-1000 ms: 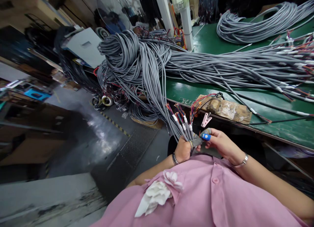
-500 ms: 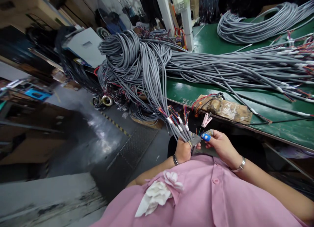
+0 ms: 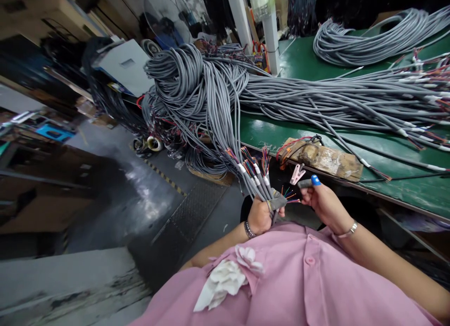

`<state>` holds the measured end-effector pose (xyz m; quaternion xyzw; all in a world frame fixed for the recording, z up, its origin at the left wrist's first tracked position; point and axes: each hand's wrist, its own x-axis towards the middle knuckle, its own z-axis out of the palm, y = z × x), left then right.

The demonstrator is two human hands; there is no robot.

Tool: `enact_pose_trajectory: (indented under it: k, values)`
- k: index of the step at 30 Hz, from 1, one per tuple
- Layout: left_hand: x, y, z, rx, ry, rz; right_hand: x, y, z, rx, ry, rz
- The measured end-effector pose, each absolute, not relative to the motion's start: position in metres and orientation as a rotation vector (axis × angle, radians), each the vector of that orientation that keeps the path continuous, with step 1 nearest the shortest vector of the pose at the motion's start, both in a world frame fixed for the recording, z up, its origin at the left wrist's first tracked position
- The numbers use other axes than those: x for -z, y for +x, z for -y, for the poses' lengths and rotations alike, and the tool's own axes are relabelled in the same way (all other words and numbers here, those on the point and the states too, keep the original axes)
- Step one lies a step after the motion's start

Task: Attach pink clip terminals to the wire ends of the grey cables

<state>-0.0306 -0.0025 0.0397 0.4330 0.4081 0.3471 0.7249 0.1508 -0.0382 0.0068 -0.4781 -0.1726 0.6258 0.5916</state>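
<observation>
My left hand (image 3: pixel 262 214) is closed around several grey cables (image 3: pixel 258 181), whose ends fan out in thin coloured wires above it. Grey wrapping covers its thumb. One cable end points to the right past that thumb, with its coloured wires (image 3: pixel 290 195) spread apart. My right hand (image 3: pixel 321 199) is just right of these wires, a small gap away. A blue covering sits on its thumb and a grey one on its index finger; thumb and index are apart, the other fingers curled. Nothing shows in it. A pink clip (image 3: pixel 297 174) is just above, at the bench edge.
A large pile of grey cables (image 3: pixel 211 96) hangs over the end of the green bench (image 3: pixel 267 129) and runs along it to the right. A wooden block (image 3: pixel 337 162) lies at the front edge. Another cable coil (image 3: pixel 365 44) rests farther back. A post (image 3: pixel 270 44) rises behind.
My right hand has moved right, away from the wire ends, and its thumb and index finger have parted. The coloured wires now show spread out. My left hand still grips the cables.
</observation>
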Motion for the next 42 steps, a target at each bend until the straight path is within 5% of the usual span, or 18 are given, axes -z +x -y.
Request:
enact_pose_trajectory:
  k: [7, 14, 20, 42]
  values:
    - [-0.047, -0.029, -0.008, -0.567, 0.926, -0.784, -0.014, 0.150, 0.010, -1.659, -0.951, 0.499]
    - [-0.043, -0.026, -0.024, -0.503, 0.826, -0.769, -0.018, 0.138, 0.007, -1.129, -1.182, 0.683]
    - [-0.041, -0.020, -0.026, -0.486, 0.826, -0.747, -0.022, 0.133, 0.000, -1.482, -0.940, 0.395]
    - [-0.038, -0.022, -0.018, -0.491, 0.869, -0.780, -0.010, 0.135, 0.002, -1.625, -0.644, 0.210]
